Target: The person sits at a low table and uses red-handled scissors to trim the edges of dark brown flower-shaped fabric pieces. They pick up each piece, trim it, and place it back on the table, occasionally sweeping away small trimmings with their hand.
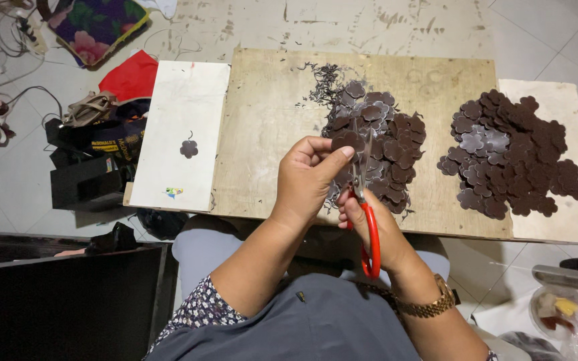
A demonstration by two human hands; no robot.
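step: trimming a brown flower cutout (348, 140) | left hand (309, 177) pinches it – right hand (369, 224) grips red-handled scissors (368, 214) | over board's near edge (302, 215) | next: turn cutout, steady snips

Wooden board (269, 127) across your lap, w/ smaller board (180, 107) butted at its left, third board (556, 220) at right. Single flower cutout (189, 148) on left board. Centre pile of cutouts (386, 144) on main board, trimmings (321, 83) behind it; your left hand (306, 177) & right hand (362, 217) w/ scissors (368, 220) in front. Right pile (513, 154) straddles main & right boards
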